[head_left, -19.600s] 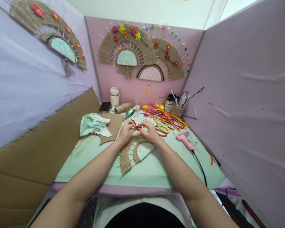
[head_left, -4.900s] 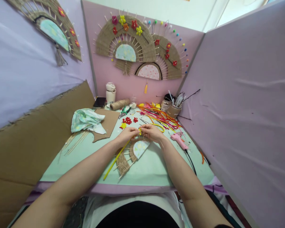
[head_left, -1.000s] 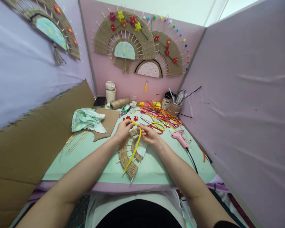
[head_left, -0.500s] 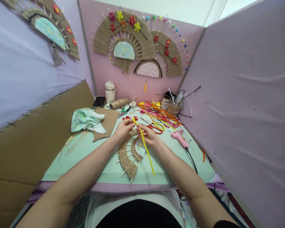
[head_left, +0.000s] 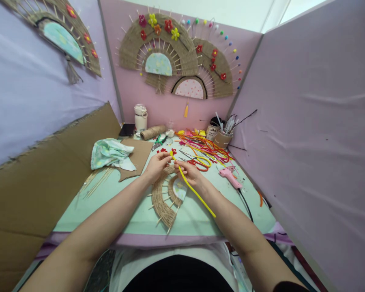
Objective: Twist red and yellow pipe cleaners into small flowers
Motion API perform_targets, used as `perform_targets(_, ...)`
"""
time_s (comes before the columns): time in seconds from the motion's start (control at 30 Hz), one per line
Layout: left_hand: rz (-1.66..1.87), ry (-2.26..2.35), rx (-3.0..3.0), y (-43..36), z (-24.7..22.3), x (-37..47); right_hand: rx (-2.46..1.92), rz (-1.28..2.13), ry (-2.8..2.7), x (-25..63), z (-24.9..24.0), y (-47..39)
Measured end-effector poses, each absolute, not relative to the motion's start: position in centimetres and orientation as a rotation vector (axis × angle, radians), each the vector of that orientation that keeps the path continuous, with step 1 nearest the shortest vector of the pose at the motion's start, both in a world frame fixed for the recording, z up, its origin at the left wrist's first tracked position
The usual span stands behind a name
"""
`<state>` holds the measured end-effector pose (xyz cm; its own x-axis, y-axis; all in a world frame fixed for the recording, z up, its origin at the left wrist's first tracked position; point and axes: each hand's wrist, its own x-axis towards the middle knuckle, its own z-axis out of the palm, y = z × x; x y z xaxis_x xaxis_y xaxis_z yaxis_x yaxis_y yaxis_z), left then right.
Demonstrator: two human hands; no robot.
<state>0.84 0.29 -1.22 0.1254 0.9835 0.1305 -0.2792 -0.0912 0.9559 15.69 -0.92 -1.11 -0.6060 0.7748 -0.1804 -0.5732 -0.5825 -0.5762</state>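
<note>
A yellow pipe cleaner runs from my fingertips down across my right forearm, its upper end bent into a small loop. My left hand pinches it near that bent end. Close beside, my right hand is closed on it just below. Under my hands lies a half-round fan of twine and sticks with a pale patterned fabric centre. Small red flowers rest just beyond my fingertips.
Scissors and a pile of coloured pipe cleaners lie behind my right hand. A pink glue gun is at the right. Patterned cloth covers part of some cardboard at the left. A bottle stands behind.
The free end of the yellow pipe cleaner has swung right and up, from over the table onto my right forearm. Both hands have stayed nearly in place.
</note>
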Motion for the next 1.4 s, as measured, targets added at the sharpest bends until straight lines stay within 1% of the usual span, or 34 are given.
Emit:
perform_targets(0.27, 1.281, 0.852, 1.089, -0.1, -0.7, 0.9, -0.515, 2.171, -0.627, 15.9, -1.2, -0.8)
perform_targets(0.4, 1.286, 0.842, 1.168, -0.1, -0.9, 1.0, -0.486, 2.129, -0.626, 15.7, -1.2, -1.1)
perform_targets(0.53, 1.300, 0.884, 1.257, 0.0, -1.1, 1.0, -0.543, 1.988, -0.680, 15.1, -1.3, -1.4)
perform_targets(0.67, 1.328, 0.919, 1.183, -0.1, -1.0, 1.1, -0.652, 1.814, -0.777, 14.5, -1.7, -1.6)
perform_targets(0.77, 1.340, 0.931, 1.147, -0.1, -0.8, 1.2, -0.682, 1.749, -0.835, 14.2, -1.8, -1.7)
perform_targets(1.0, 1.392, 0.978, 1.248, -0.3, -0.6, 1.0, -0.736, 1.710, -0.879, 14.0, -1.6, -1.9)
perform_targets(1.17, 1.421, 1.001, 1.293, 0.0, -1.0, 0.9, -0.669, 1.745, -0.840, 14.0, -1.6, -2.0)
perform_targets(1.4, 1.417, 1.031, 1.390, -0.4, -0.8, 0.9, -0.634, 1.653, -0.838, 14.0, -1.7, -1.8)
